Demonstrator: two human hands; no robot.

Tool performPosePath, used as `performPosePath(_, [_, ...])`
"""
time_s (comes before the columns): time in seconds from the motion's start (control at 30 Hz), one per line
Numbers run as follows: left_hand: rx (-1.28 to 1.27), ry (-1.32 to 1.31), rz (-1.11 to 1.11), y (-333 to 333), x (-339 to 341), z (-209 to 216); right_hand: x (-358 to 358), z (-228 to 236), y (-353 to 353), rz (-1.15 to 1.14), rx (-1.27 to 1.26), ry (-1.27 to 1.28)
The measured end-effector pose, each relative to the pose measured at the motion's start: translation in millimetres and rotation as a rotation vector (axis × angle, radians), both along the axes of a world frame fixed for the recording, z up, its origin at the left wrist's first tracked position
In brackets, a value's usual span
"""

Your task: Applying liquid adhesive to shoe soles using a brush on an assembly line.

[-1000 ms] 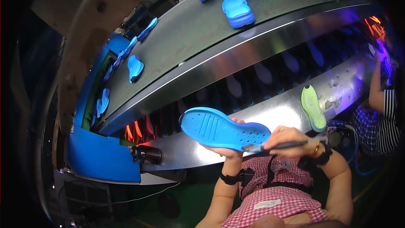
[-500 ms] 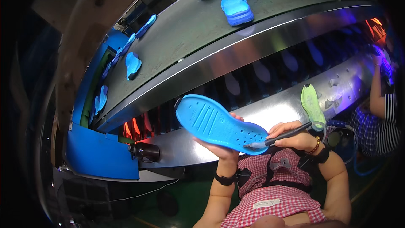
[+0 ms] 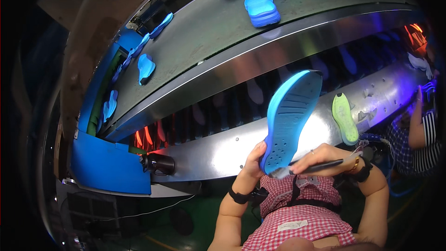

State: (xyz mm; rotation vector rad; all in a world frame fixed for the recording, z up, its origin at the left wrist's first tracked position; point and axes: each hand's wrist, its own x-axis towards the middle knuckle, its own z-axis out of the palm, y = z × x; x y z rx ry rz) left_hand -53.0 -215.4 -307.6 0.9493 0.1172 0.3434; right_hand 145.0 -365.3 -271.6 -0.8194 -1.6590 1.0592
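My left hand (image 3: 254, 161) grips a blue shoe sole (image 3: 297, 111) by the edge of its lower end. The sole stands nearly upright and tilted, its face of grooves and small holes turned toward the right. My right hand (image 3: 323, 158) is closed round the dark handle of a brush (image 3: 325, 165). The pale bristles touch or nearly touch the sole's lower rim; I cannot tell which. Beyond my right hand, a yellow-green shoe sole (image 3: 344, 116) lies on the steel ledge (image 3: 209, 158).
Several blue soles (image 3: 261, 9) lie on the dark conveyor belt (image 3: 200, 42) beyond the ledge. More soles stand in the dark gap beneath it. A dark cylindrical container (image 3: 160, 163) stands at the ledge's left end. Another person's arm (image 3: 416, 128) works at the right.
The blue sole has swung from lying slanted to nearly upright, its far end moving right and up. My left hand has shifted to its edge, and the brush has moved to the lower rim.
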Motion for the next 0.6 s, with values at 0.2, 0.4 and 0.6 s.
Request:
performPosePath(0.2, [-0.204, 0.320, -0.182, -1.8, 0.7, 19.2, 19.5, 4.1, 3.1, 0.014, 0.052, -0.033])
performPosePath(0.4, [-0.198, 0.549, -0.233, -3.1, -4.0, 20.9, 35.0, 8.2, -0.3, 0.174, 0.116, -0.159])
performPosePath(0.6, [-0.146, 0.520, -0.136, -0.7, -14.7, 26.3, 44.6, 1.3, -10.0, 0.106, 0.024, -0.242])
